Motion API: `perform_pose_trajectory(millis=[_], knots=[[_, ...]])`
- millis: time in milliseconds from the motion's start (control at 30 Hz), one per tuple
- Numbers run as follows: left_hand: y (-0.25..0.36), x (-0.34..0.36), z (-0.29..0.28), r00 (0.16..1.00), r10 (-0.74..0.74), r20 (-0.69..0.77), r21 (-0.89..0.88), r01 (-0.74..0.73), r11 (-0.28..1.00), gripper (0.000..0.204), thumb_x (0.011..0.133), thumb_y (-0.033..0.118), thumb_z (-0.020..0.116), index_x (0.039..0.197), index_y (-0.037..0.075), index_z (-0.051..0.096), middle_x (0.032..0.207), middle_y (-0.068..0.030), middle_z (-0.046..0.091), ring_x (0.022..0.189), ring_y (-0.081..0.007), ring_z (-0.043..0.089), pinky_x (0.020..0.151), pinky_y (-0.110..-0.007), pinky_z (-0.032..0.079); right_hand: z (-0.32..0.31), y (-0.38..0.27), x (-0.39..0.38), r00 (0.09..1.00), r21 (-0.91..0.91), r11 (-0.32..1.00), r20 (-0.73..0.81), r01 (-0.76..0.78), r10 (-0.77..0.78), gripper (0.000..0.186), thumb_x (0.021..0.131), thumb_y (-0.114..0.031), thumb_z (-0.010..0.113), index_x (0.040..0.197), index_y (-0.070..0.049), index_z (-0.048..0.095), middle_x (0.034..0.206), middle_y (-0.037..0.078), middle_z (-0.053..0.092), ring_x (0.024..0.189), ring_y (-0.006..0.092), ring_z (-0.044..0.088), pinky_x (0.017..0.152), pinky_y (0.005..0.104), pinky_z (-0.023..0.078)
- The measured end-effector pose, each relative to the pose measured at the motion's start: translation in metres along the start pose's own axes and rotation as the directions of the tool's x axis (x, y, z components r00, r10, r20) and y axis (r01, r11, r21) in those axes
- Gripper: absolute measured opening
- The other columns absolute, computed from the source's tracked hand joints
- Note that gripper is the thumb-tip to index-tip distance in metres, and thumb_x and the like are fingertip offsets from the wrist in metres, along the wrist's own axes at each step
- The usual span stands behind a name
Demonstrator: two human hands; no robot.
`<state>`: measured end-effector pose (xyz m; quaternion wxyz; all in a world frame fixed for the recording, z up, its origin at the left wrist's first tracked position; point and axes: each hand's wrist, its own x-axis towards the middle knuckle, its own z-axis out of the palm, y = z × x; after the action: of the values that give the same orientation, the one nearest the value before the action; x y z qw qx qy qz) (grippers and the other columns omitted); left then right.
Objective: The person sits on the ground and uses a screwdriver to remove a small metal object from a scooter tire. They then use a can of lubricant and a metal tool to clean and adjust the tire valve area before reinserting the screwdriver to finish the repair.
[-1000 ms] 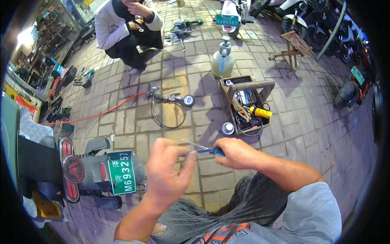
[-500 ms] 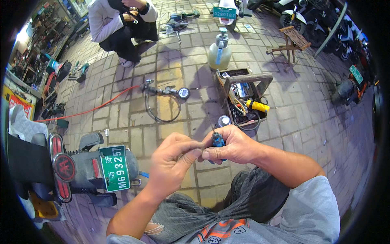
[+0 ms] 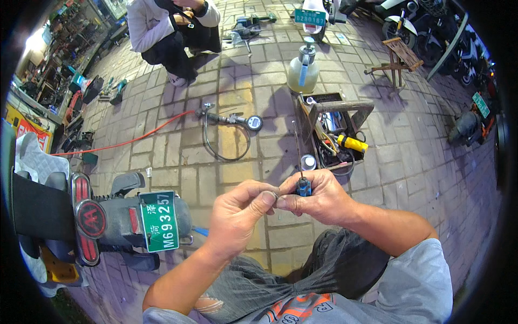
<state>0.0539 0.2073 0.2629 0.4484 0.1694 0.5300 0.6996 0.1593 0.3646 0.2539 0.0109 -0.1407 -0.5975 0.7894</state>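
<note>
My right hand is closed round a blue-handled screwdriver; its long thin shaft points away from me. The thumb and forefinger of that hand also pinch at a tiny dark piece. From the other side, my left hand meets it there, thumb and forefinger pressed together at the same spot. What that piece is, I cannot make out. Just beyond my right hand a small round container with a white top stands beside a wooden toolbox, which holds tools and a yellow cylinder.
A scooter's rear with a green plate stands close on my left. Ahead lie a tyre inflator gauge and its red hose. Further off are a pump sprayer, a wooden stool and a crouching person.
The view has shifted slightly, so the surroundings sit further right. The screwdriver has turned, its handle and shaft showing more plainly. Both hands remain together at the fingertips.
</note>
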Motion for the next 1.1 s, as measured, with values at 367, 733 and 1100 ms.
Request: perform_pose_trajectory(millis=[367,733,1100], knots=[[0.005,-0.005,0.009,0.990,0.073,-0.119,0.091,-0.062,0.994,0.020,0.091,0.006,0.058,0.106,-0.006,0.061,0.094,-0.0079,0.065,0.084,-0.0117,0.059,0.077,-0.025,0.049,0.000,-0.002,0.004,0.996,-0.019,0.996,-0.017,0.089,-0.089,0.014,0.085,-0.008,0.067,0.097,-0.001,0.066,0.083,0.003,0.067,0.077,0.0079,0.061,0.070,0.0229,0.049],[0.005,-0.003,0.007,0.986,0.024,-0.164,0.148,0.000,0.989,0.019,0.089,0.006,0.060,0.103,-0.007,0.062,0.092,-0.0082,0.066,0.081,-0.0111,0.061,0.073,-0.024,0.050,-0.003,0.008,0.012,0.876,-0.449,0.770,0.068,0.454,-0.477,0.016,0.078,-0.001,0.070,0.094,-0.004,0.067,0.079,0.007,0.065,0.069,0.0133,0.060,0.061,0.0258,0.046],[-0.001,0.005,0.004,0.983,-0.014,-0.180,0.257,0.061,0.965,0.013,0.089,0.006,0.058,0.093,-0.005,0.058,0.088,-0.0095,0.063,0.079,-0.0144,0.062,0.074,-0.028,0.052,0.000,0.012,0.011,0.849,-0.564,0.687,0.046,0.457,-0.527,0.021,0.073,0.000,0.070,0.093,-0.005,0.066,0.079,0.009,0.063,0.069,0.0212,0.061,0.060,0.0286,0.047]])
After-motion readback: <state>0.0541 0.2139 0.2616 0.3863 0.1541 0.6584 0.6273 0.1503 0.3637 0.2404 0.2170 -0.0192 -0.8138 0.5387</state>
